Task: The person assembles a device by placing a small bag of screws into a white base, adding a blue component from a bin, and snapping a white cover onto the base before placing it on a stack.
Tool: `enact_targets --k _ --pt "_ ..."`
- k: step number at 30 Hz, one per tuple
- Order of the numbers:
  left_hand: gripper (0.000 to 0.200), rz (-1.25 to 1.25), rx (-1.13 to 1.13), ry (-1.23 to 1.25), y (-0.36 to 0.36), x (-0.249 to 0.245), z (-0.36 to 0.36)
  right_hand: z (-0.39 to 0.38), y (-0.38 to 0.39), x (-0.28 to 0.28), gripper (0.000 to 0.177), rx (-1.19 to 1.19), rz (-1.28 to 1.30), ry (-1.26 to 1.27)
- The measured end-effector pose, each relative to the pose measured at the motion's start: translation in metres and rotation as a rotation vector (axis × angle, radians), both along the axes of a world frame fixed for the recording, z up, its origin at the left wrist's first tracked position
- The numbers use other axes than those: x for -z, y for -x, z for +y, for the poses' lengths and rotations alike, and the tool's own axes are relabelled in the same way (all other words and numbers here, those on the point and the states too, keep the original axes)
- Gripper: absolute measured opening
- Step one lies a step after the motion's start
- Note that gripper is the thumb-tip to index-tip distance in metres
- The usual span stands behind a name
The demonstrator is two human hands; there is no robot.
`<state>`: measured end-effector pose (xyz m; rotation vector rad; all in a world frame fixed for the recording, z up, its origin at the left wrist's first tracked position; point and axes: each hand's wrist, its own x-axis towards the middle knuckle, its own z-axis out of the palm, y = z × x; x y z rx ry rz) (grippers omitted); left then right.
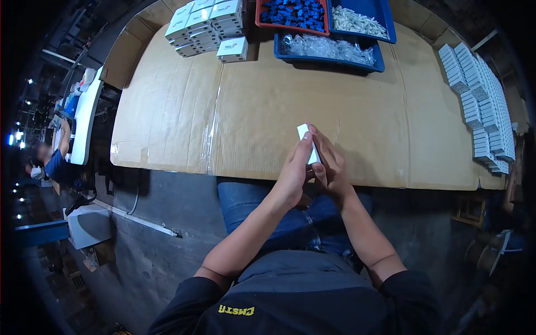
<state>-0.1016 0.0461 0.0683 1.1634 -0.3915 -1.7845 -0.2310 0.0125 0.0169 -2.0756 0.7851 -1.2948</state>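
Note:
Both of my hands hold a small white box-like piece [308,144] above the front edge of the cardboard-covered table [268,111]. My left hand [296,167] is closed on its left side, with the thumb along the upper face. On the other side, my right hand [332,167] wraps round the piece, its fingers reaching toward the far end. Most of the underside and right side are hidden by my fingers, so I cannot make out details of the piece.
White boxes [204,25] are stacked at the back left, with a single box [232,50] before them. A red bin [259,21] holds blue parts; two blue bins [382,62] hold white and clear plastic parts. White pieces [480,106] are piled right. Another person [58,162] sits far left.

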Motion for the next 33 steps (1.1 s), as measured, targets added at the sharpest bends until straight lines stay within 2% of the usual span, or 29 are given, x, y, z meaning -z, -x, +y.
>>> enact_targets --k 9,19,24,28,31,33 --pt "0.054 -0.042 -0.116 0.06 0.004 0.022 0.002 0.003 -0.007 0.003 0.067 -0.024 -0.026 -0.058" --pt "0.056 -0.043 -0.112 0.046 0.006 0.014 0.004 0.006 -0.006 0.005 0.067 -0.016 -0.022 -0.057" --pt "0.057 -0.07 -0.156 0.053 0.007 0.022 0.008 0.012 -0.009 0.005 0.069 -0.033 -0.034 -0.162" --pt "0.06 -0.021 -0.143 0.035 0.002 0.025 0.01 0.006 -0.007 0.005 0.071 -0.046 0.011 -0.114" --pt "0.06 0.001 -0.104 0.061 -0.001 0.023 0.012 0.0 -0.006 0.001 0.074 -0.094 -0.031 -0.12" --pt "0.058 -0.04 -0.129 0.142 -0.001 0.024 0.006 -0.001 -0.009 -0.005 0.071 -0.105 -0.167 -0.25"
